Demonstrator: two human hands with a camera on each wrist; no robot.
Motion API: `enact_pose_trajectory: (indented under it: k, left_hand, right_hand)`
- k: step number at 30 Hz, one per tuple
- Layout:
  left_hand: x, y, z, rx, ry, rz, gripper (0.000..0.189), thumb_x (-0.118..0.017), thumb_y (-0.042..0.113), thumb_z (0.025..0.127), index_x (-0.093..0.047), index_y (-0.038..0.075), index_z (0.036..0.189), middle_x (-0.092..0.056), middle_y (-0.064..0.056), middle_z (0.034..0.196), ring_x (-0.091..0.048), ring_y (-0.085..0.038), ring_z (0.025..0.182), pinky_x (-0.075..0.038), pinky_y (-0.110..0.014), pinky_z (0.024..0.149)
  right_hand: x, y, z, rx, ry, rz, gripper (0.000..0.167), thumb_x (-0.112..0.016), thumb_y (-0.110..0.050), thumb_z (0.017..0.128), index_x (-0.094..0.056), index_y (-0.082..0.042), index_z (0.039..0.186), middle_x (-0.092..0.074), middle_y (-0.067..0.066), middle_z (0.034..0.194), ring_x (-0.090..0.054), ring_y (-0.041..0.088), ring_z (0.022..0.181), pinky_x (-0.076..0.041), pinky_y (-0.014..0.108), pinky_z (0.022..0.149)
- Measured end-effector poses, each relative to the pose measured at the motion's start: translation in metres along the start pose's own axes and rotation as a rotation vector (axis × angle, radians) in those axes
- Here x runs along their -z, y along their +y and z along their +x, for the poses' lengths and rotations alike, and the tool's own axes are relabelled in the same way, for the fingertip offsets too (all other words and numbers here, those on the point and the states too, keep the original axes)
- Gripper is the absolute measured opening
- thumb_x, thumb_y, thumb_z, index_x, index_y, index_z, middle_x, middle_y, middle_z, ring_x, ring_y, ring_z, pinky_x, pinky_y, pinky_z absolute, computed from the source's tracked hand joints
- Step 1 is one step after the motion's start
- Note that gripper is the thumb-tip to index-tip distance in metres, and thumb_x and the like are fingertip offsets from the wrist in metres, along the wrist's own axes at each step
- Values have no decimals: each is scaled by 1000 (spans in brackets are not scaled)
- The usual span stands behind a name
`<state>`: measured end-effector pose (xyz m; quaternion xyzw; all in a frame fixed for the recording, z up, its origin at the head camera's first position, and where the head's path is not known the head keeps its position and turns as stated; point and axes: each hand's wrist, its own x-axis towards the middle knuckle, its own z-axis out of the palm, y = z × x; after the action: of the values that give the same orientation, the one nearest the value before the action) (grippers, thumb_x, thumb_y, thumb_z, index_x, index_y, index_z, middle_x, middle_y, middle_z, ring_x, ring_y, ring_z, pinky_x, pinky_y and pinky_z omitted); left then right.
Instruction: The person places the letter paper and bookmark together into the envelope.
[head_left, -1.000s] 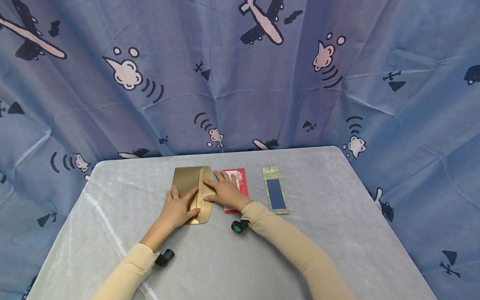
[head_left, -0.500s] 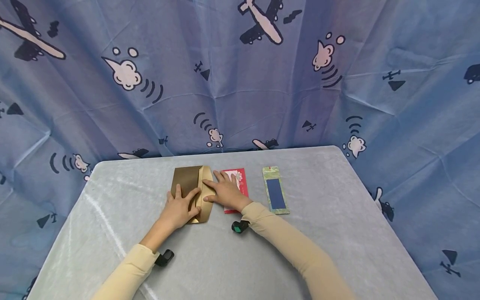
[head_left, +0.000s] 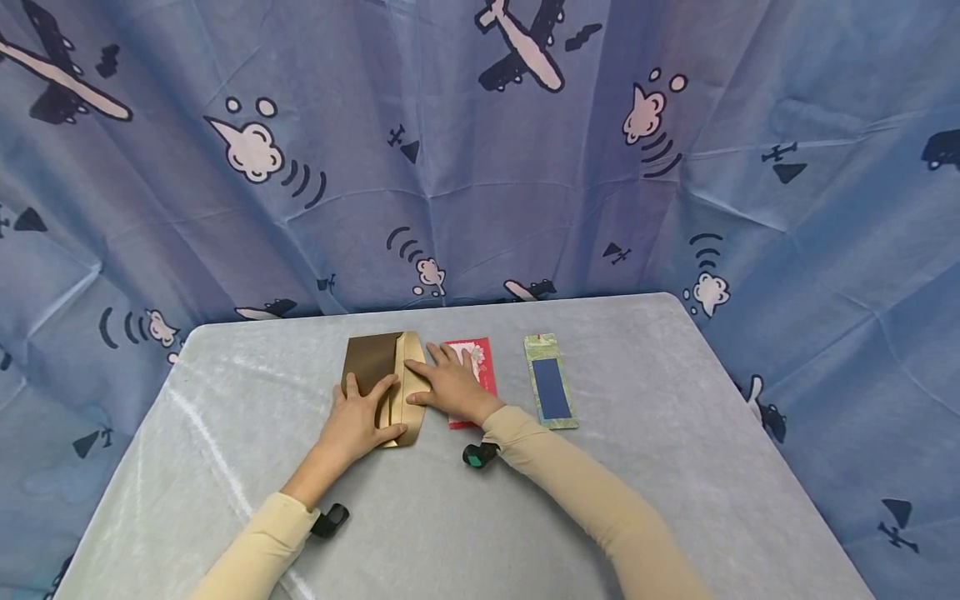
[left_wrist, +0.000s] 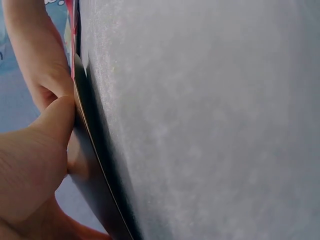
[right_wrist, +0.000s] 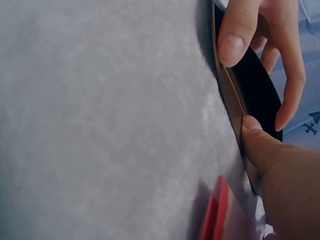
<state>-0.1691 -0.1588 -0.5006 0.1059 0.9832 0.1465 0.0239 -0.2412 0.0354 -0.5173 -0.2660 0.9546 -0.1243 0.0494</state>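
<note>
A gold paper envelope (head_left: 371, 354) lies on the table, its pale gold flap (head_left: 412, 346) spread to the right. My left hand (head_left: 354, 423) rests on the envelope's body with fingers apart, thumb and forefinger reaching to the flap side. On the flap lie the thumb and forefinger of my right hand (head_left: 459, 390), whose other fingers reach over a red paper packet (head_left: 486, 367). In the right wrist view, the left thumb (right_wrist: 232, 50) presses by the envelope's edge, beside a dark gap (right_wrist: 250, 82). The red packet's edge (right_wrist: 218, 210) shows below.
A green patterned packet with a dark blue panel (head_left: 552, 387) lies right of the red one. All lie on a pale grey cloth-covered table (head_left: 637, 417). Behind hangs a blue curtain (head_left: 480, 183) printed with airplanes. Black wrist cameras (head_left: 330, 520) sit under both cuffs.
The left thumb has slid slightly right along the envelope, and its fingers shifted a little. The envelope's body looks darker and slightly tilted. My right hand has hardly moved.
</note>
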Motion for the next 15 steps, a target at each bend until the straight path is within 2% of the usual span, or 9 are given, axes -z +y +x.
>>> enact_pose_trajectory:
  k: [7, 15]
  left_hand:
    - [-2, -1, -1, 14, 12, -7, 85, -76, 52, 81, -40, 23, 151, -27, -53, 142, -33, -72, 129, -43, -68, 98]
    - [-5, -5, -1, -11, 88, -38, 82, -79, 50, 78, -44, 23, 148, -34, -48, 142, -43, -65, 124, -50, -65, 89]
  right_hand:
    - [-2, -1, 1, 3, 8, -10, 69, -58, -62, 90, -41, -35, 150, -31, 14, 162, -27, 38, 150, -21, 69, 115]
    - [0, -1, 0, 11, 4, 10, 70, -58, -62, 89, -41, -34, 151, -30, 15, 162, -27, 38, 150, -19, 69, 115]
